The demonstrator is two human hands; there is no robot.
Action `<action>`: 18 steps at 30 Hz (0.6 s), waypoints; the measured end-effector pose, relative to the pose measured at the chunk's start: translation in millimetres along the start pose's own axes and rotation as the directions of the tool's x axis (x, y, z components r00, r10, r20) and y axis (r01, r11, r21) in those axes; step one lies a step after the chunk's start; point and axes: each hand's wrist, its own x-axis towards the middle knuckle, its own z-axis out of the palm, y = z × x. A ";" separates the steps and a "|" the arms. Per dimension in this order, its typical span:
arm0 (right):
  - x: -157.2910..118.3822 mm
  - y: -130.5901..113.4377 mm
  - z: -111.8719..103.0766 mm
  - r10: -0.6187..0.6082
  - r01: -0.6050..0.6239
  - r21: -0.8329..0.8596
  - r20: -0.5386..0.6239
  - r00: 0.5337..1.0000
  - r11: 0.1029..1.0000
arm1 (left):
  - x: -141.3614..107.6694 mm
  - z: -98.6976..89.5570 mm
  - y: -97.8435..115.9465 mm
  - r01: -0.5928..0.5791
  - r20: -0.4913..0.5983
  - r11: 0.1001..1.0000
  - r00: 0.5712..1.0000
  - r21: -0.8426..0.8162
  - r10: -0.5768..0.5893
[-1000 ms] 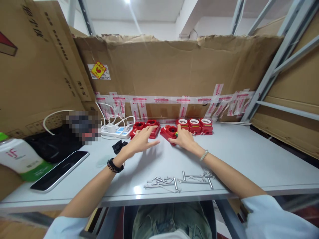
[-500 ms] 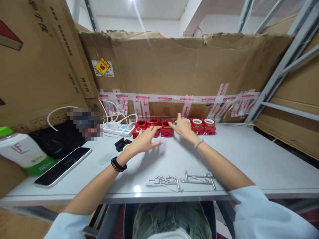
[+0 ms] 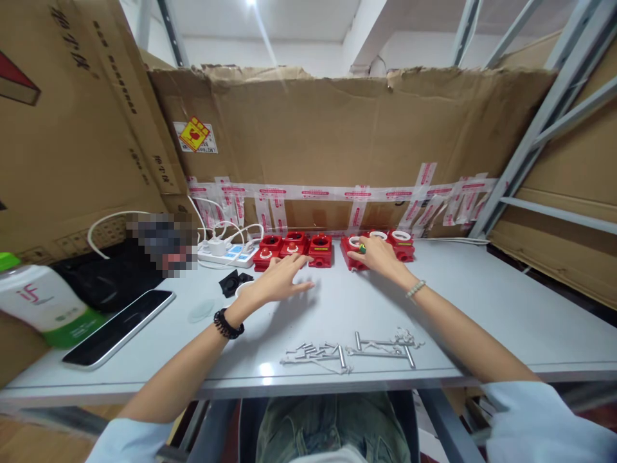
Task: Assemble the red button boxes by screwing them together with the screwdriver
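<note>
My right hand (image 3: 380,256), with a ring and a pale bead bracelet, is closed on a red housing (image 3: 348,257) topped by a white ring. The fingers hide part of it. Just beyond that hand stand more red housings (image 3: 401,245) with white rings. My left hand (image 3: 283,278) hovers palm down with fingers spread, holding nothing. Behind its fingertips are several red housings with dark round openings, among them one (image 3: 319,251) at the right of that group. A black part (image 3: 234,283) and a partly hidden white ring (image 3: 242,287) lie by my left wrist.
Small screws (image 3: 311,350) and metal T-shaped tools (image 3: 380,348) lie near the front edge. At left are a phone (image 3: 120,328), a white-green bottle (image 3: 45,299) and a black bag (image 3: 106,276). A power strip (image 3: 229,254) with cables sits before the cardboard wall (image 3: 308,135).
My right hand has moved right and lower, closing on the white-ringed red housing, which now sits slightly nearer and turned. My left hand stays spread in about the same place.
</note>
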 end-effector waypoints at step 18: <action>-52.4 -25.0 -29.0 -0.479 0.323 0.603 0.112 0.870 0.729 | -1.7 16.0 26.9 -0.255 -0.100 0.948 0.966 -0.192 0.239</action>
